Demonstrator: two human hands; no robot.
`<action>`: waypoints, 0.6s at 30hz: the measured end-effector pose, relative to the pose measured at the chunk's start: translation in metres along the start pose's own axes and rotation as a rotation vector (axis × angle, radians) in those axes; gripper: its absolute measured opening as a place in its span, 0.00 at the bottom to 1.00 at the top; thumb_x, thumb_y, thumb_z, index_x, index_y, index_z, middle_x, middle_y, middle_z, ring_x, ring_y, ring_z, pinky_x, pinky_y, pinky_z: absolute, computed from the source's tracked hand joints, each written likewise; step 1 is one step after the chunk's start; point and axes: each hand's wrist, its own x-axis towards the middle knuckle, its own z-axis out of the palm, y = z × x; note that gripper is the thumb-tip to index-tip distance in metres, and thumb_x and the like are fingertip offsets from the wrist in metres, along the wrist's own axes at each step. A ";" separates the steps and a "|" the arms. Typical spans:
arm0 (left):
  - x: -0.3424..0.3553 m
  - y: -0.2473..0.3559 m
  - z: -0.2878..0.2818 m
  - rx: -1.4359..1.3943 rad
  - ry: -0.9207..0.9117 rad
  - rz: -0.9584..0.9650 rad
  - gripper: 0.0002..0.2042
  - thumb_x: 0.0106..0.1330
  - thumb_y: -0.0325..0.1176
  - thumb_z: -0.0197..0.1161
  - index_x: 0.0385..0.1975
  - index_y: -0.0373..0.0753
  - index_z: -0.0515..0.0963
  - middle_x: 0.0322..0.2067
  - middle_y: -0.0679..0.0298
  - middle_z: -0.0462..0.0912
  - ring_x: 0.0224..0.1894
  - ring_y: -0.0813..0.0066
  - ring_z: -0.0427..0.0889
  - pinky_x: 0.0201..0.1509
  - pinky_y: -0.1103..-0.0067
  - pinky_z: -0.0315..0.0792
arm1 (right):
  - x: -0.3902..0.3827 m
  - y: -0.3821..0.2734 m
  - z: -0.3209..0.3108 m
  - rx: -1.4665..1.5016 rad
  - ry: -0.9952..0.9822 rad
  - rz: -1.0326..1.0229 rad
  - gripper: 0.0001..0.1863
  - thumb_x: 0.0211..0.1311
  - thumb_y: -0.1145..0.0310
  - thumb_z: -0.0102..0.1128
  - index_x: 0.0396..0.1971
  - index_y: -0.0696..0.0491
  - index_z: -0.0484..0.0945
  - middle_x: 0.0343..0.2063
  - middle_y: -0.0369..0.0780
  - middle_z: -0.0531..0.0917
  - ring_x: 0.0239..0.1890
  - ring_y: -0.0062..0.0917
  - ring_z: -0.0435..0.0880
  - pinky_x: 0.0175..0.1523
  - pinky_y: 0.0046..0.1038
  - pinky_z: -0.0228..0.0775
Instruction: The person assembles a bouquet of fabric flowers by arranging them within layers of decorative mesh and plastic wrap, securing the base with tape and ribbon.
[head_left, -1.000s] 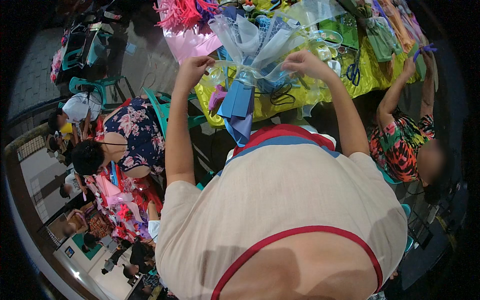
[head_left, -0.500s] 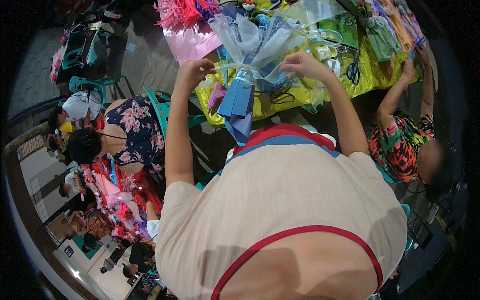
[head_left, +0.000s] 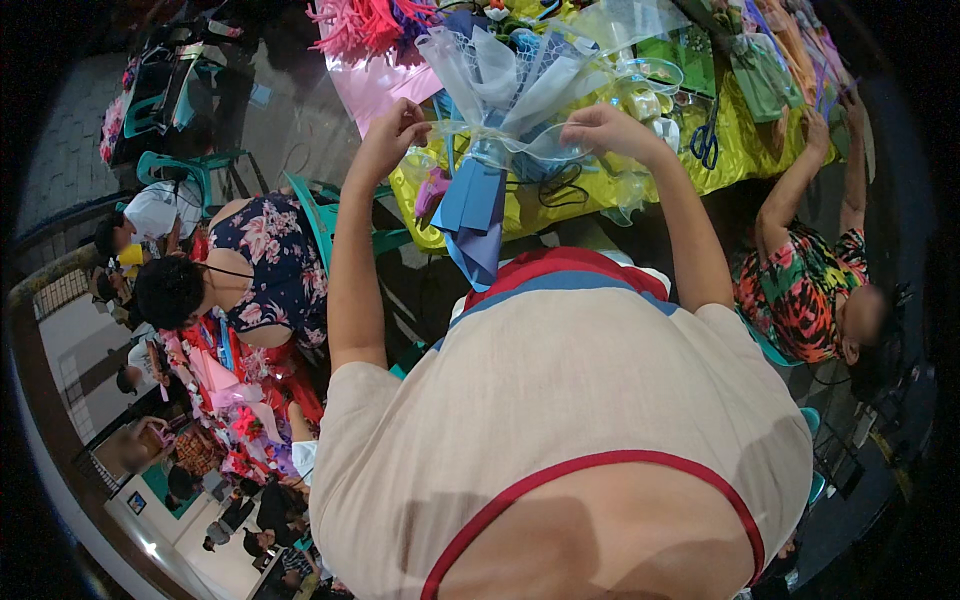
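Note:
A bouquet wrapped in blue paper (head_left: 472, 200) lies at the table's near edge, its pointed lower end toward me. White mesh and sheer wrap (head_left: 490, 80) fan out at its far end. Around its narrow neck runs a sheer whitish ribbon (head_left: 515, 145). To the left of the neck, my left hand (head_left: 393, 138) is closed in a pinch on one end of this ribbon. My right hand (head_left: 610, 132) pinches the other end on the right side. Between the hands the ribbon stretches across the bouquet.
A yellow-covered table (head_left: 560, 212) holds blue-handled scissors (head_left: 705, 148), ribbon rolls (head_left: 645, 100), a pink glue gun (head_left: 432, 190), a black cord (head_left: 565, 188) and pink fuzzy stems (head_left: 365, 35). A person in floral clothing (head_left: 275, 255) sits left; another (head_left: 800, 290) works at right.
My left hand has risen slightly, farther from me, with its ribbon end. The right hand stays nearly in place, and the bouquet's lower end has shifted a little left.

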 end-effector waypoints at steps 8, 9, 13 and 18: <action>-0.002 -0.006 -0.003 0.691 0.239 0.424 0.02 0.49 0.32 0.60 0.23 0.44 0.78 0.31 0.66 0.79 0.30 0.64 0.77 0.33 0.75 0.71 | -0.008 -0.014 0.008 0.126 0.006 0.049 0.11 0.56 0.59 0.52 0.24 0.50 0.77 0.15 0.25 0.70 0.18 0.07 0.64 0.22 0.12 0.55; -0.003 -0.006 -0.003 0.692 0.239 0.425 0.02 0.49 0.32 0.60 0.23 0.44 0.78 0.31 0.66 0.79 0.30 0.64 0.77 0.33 0.75 0.71 | -0.007 -0.014 0.008 0.127 0.007 0.048 0.11 0.56 0.59 0.52 0.24 0.50 0.77 0.15 0.25 0.70 0.18 0.07 0.64 0.22 0.12 0.55; -0.005 0.002 -0.003 0.778 0.247 0.501 0.04 0.48 0.35 0.61 0.22 0.44 0.77 0.29 0.67 0.79 0.30 0.65 0.76 0.34 0.74 0.70 | -0.003 -0.005 0.007 0.146 -0.043 0.022 0.10 0.56 0.60 0.53 0.23 0.51 0.76 0.14 0.25 0.69 0.16 0.07 0.63 0.20 0.11 0.53; -0.006 -0.002 0.000 0.779 0.308 0.607 0.05 0.49 0.34 0.61 0.22 0.41 0.77 0.20 0.63 0.77 0.23 0.66 0.75 0.31 0.76 0.69 | -0.003 -0.005 0.009 0.168 -0.054 0.045 0.11 0.56 0.60 0.53 0.22 0.51 0.75 0.14 0.25 0.69 0.15 0.07 0.62 0.20 0.11 0.53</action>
